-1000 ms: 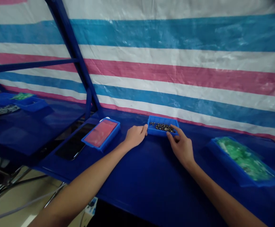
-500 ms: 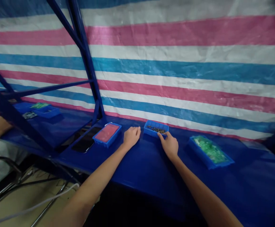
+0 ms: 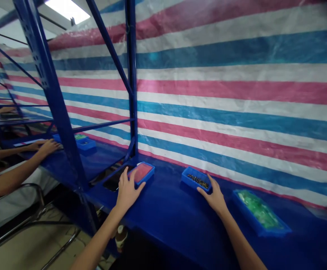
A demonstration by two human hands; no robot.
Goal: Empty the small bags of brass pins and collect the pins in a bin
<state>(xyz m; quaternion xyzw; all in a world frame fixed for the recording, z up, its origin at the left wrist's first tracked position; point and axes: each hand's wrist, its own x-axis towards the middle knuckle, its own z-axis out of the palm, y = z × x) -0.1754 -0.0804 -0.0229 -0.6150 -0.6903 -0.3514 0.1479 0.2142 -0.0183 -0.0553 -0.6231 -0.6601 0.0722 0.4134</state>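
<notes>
My left hand reaches to the near side of a blue bin with a flat pinkish-red content. Its fingers are spread, and some overlap the bin's left part; whether they touch it I cannot tell. My right hand spans the right end of a second blue bin, thumb at the front wall and fingers at the back corner. Small dark and brass-coloured pieces lie in that bin. Right of this hand stands a third blue bin holding green, plastic-looking pieces.
A dark phone-like slab lies left of the pink-filled bin. Blue frame posts rise at the left, before a striped sheet. Another person's hands are on the blue table farther left, near more bins.
My left hand has gone from a closed pose between two bins to spread fingers at the pink-filled bin. My right hand now spans its bin's end more widely. The view has tilted up and left.
</notes>
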